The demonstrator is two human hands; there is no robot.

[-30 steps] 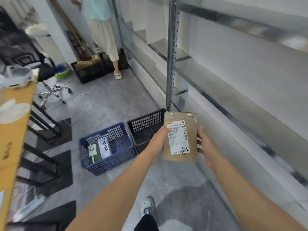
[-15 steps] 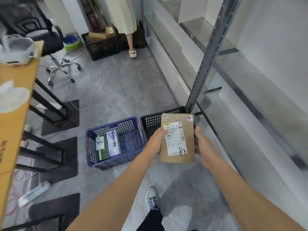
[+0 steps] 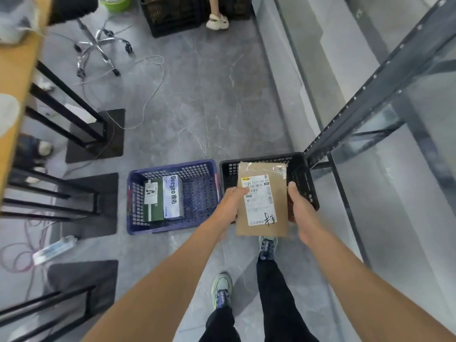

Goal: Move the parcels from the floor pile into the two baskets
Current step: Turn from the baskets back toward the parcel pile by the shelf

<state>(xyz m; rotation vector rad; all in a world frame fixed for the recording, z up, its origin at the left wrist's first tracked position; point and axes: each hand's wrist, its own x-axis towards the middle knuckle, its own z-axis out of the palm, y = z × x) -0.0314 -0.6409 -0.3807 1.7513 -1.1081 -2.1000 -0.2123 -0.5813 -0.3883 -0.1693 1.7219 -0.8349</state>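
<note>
A flat brown parcel (image 3: 276, 211) with a white shipping label hangs over the black basket (image 3: 299, 178). My left hand (image 3: 230, 206) grips its left edge with the thumb on the label. My right hand (image 3: 302, 209) holds the right edge. Left of the black basket stands the blue basket (image 3: 199, 191), touching it side by side. Inside the blue one lie a green box (image 3: 153, 202) and a white-and-grey box (image 3: 174, 199). The parcel and my hands hide most of the black basket's inside. No floor pile of parcels is in view.
A grey metal rack (image 3: 370, 99) rises right beside the black basket. At the left are a wooden desk (image 3: 14, 77) on black legs, floor mats, cables and a power strip (image 3: 53, 249). Far back stand an office chair base (image 3: 101, 48), a black crate (image 3: 172, 18) and another person's foot (image 3: 217, 21).
I have stepped closer and my view has tilted down. The baskets are now right before my feet, and the parcel, still held in both hands, has come over the black basket.
</note>
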